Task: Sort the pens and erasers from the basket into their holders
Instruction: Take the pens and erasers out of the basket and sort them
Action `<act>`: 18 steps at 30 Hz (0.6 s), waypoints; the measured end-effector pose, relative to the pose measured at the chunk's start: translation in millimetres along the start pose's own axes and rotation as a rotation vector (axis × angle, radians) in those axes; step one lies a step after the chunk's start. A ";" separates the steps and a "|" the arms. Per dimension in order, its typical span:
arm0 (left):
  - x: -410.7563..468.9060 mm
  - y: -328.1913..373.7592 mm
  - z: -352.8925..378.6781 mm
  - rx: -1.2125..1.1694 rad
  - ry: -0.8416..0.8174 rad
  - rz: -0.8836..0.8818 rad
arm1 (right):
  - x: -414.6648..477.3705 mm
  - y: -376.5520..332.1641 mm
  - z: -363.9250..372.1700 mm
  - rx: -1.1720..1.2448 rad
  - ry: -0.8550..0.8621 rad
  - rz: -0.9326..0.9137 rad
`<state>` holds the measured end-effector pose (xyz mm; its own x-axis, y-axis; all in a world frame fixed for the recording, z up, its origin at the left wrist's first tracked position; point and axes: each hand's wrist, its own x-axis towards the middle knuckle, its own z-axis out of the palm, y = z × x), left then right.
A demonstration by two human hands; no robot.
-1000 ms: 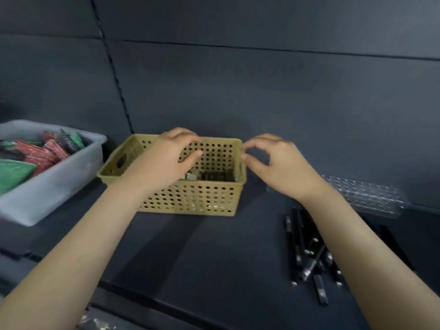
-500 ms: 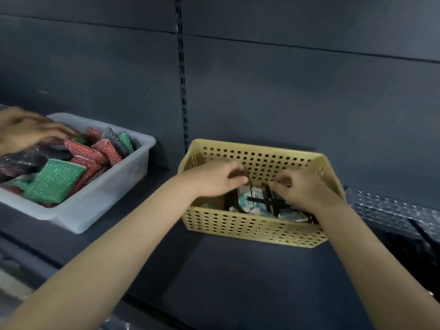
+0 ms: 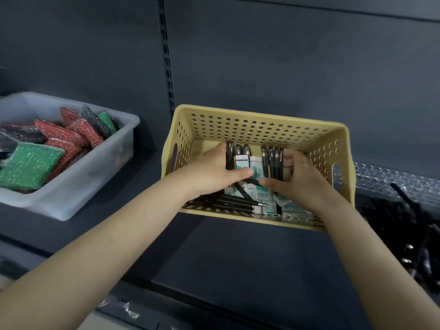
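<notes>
Both your hands are down inside the basket (image 3: 250,129), which sits on the shelf (image 3: 226,258) close to the back panel, and that's where the task's things are. The pens (image 3: 273,160) stand bunched towards the far wall with erasers (image 3: 256,167) wedged between them, and more of both lie flat along the near wall. Your left hand (image 3: 212,173) has its fingers curled behind the left bunch, thumb laid across the front. Your right hand (image 3: 301,181) is curled round the right bunch, thumb reaching in low. You're squeezing the lot together from both sides, I'd say to lift a handful in one go. It's a mixed grab, though: the erasers in the middle are only pinched and may drop as you rise. The basket walls stand high all round, so straight up is your way out, and the right wall is just beside your knuckles. To your right, a clear holder (image 3: 392,182) and a dark pile (image 3: 404,210) of pens lie near the basket. To your left, the bin (image 3: 95,186) of sponges (image 3: 31,165) stands apart. The front strip of shelf gives you room to swing either way.
</notes>
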<state>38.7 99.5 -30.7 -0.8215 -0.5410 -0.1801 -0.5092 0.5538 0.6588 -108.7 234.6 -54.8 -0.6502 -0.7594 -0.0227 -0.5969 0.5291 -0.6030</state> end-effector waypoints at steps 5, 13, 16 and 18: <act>21.6 7.0 18.1 -0.071 0.150 -0.175 | -0.9 2.2 4.2 -0.018 -0.036 0.004; 42.5 1.1 16.1 -0.145 0.159 -0.234 | 6.0 3.5 0.8 0.038 -0.147 0.071; 46.8 3.2 10.4 -0.147 0.117 -0.235 | 10.2 4.3 4.0 0.089 -0.169 0.107; 47.3 5.0 7.6 -0.132 0.094 -0.221 | 10.6 6.3 8.0 0.063 -0.182 0.114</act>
<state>-4.6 81.4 -41.5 -0.6632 -0.6998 -0.2655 -0.6307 0.3316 0.7016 -115.6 226.9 -65.3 -0.6126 -0.7550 -0.2337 -0.4902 0.5949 -0.6371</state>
